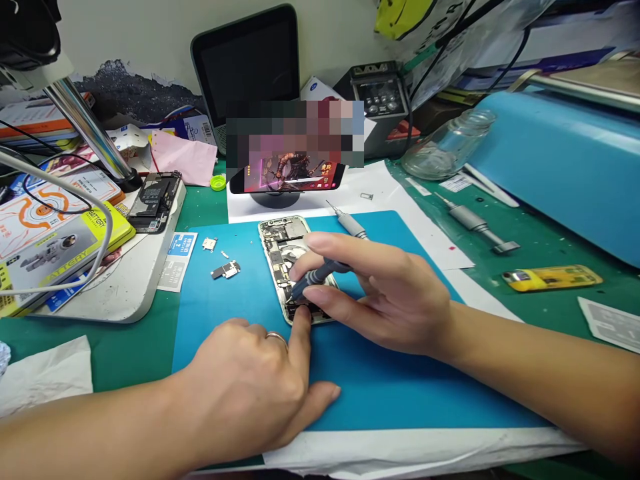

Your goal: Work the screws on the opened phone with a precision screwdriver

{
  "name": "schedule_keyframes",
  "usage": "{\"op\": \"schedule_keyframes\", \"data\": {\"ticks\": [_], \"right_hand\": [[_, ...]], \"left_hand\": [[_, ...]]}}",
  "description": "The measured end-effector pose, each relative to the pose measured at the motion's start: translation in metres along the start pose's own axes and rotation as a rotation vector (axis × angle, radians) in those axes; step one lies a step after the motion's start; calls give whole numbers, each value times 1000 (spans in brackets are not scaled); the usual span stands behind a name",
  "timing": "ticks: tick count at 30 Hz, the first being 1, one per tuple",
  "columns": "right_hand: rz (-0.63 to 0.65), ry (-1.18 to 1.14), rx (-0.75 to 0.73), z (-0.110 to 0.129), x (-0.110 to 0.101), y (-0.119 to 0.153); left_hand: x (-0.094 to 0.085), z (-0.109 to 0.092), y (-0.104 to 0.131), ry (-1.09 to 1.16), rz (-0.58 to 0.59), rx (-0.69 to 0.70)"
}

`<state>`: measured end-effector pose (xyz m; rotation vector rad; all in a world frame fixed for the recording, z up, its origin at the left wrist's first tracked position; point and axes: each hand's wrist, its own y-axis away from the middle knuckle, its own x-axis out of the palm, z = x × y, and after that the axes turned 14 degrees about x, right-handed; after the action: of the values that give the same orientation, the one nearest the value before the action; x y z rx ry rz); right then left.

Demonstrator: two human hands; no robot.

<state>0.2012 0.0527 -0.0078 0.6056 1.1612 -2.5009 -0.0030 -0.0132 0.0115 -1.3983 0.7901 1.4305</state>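
Note:
An opened phone [273,243] lies on the blue mat [225,313] with its inner parts showing. My left hand [250,377] presses its stretched index fingertip on the phone's near end; the thumb is spread and the other fingers are curled, holding nothing. Between the thumb and fingers of my right hand [400,290] is a dark screwdriver [323,272], its tip down at the phone's lower left part. My right hand hides part of the phone. Left of the phone lie small metal plates [227,269] and a silver part [209,245].
Behind the phone lies a grey screwdriver [350,223]; another screwdriver [475,223] lies at right. A lit phone [295,170] stands at the back. A glass jar [450,147] is tilted at right. At left are a second opened phone [154,203] and a yellow battery box [60,260].

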Motion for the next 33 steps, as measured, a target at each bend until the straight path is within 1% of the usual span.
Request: {"op": "schedule_keyframes", "data": {"ticks": [8,15,20,29,33], "right_hand": [[-4,-22,8,-1,2,-2],[-8,86,-84,2,2,-7],[-30,93,-87,3,5,-8],[-15,120,-79,6,4,-9],[-1,137,-111,5,3,-10]], "left_hand": [[-1,0,0,-9,-6,-3],[1,0,1,9,4,-6],[2,-2,0,1,0,-5],[3,0,0,7,2,-2],[2,-2,1,11,3,-5]]}}
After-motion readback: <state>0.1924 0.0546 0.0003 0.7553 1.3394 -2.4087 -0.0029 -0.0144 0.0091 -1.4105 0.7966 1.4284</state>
